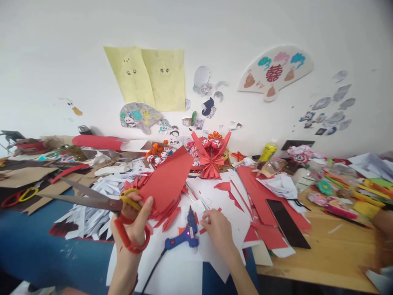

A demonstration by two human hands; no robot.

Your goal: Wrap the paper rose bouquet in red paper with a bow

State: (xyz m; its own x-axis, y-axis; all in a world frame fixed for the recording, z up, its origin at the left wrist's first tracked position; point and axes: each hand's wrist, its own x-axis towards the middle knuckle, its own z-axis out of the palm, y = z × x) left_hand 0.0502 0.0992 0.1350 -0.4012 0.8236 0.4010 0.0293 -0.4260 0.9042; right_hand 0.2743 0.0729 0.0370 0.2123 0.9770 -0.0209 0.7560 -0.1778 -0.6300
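Note:
My left hand (135,227) has its fingers through the handles of a pair of scissors (115,205), one loop red and one yellow. Their blades point left and stand apart. The same hand's thumb presses on a red sheet of paper (168,176), tilted up above a pile of red strips. My right hand (219,233) is curled low over white paper (215,256), its thumb and fingertips together. What they pinch, if anything, is too small to make out. Between the hands lies a blue glue gun (186,235) with a small red light and a black cord.
White paper strips (98,200) are heaped at left, beside cardboard and another pair of scissors (21,196). A folded red paper ornament (211,157) stands at the back. Right of my hands are red sheets (260,196), a black phone-like slab (288,223) and a yellow bottle (269,150).

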